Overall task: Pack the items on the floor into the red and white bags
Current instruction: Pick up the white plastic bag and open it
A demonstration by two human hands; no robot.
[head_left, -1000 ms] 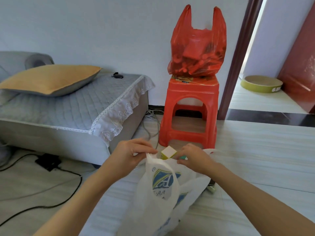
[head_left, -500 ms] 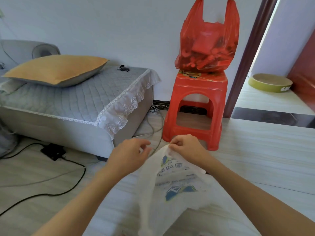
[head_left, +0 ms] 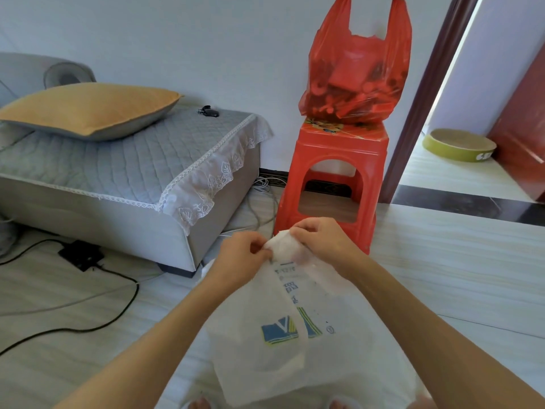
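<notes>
Hands: we find left hand point(head_left: 244, 255) and right hand point(head_left: 320, 242) pinching the gathered handles of the white bag point(head_left: 274, 329), in front of the red stool point(head_left: 331, 184); we judge they are tying it closed
White bag: hangs lifted, bulging; contents hidden
Red bag point(head_left: 355, 81): on top of the stool, filled, handles upright; apparently set aside as done
Writing: blue-and-yellow logo and blue characters on the white bag; illegible
</notes>
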